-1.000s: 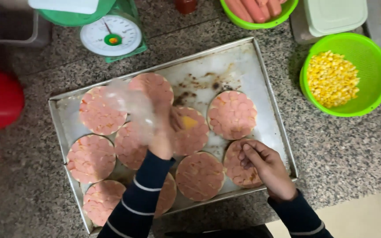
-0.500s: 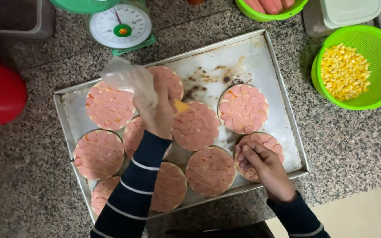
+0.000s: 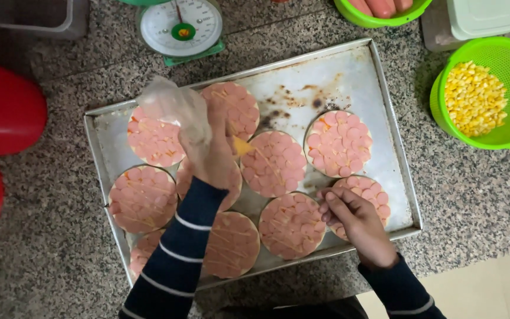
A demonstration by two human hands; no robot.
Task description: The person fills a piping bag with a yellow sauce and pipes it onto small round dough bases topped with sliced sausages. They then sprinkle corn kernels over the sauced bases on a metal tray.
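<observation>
A metal baking tray (image 3: 349,71) holds several round bases covered in pink sausage slices. My left hand (image 3: 213,155) grips a clear plastic piping bag (image 3: 172,106) with yellow sauce at its tip (image 3: 242,146), held over the round base in the middle (image 3: 278,165). My right hand (image 3: 352,218) rests with fingers curled on the near right round base (image 3: 370,192), touching its edge. Thin sauce lines show on the near and left rounds.
A green kitchen scale (image 3: 181,26) stands behind the tray. A green bowl of corn kernels (image 3: 485,97) sits at the right, a green bowl of sausages (image 3: 382,10) and a white lidded box (image 3: 485,18) at the back. Red containers (image 3: 1,112) are at the left.
The view has shifted, so the tray sits lower and more to the right in the picture. My left hand with the bag stays over the middle rounds; my right hand has barely moved.
</observation>
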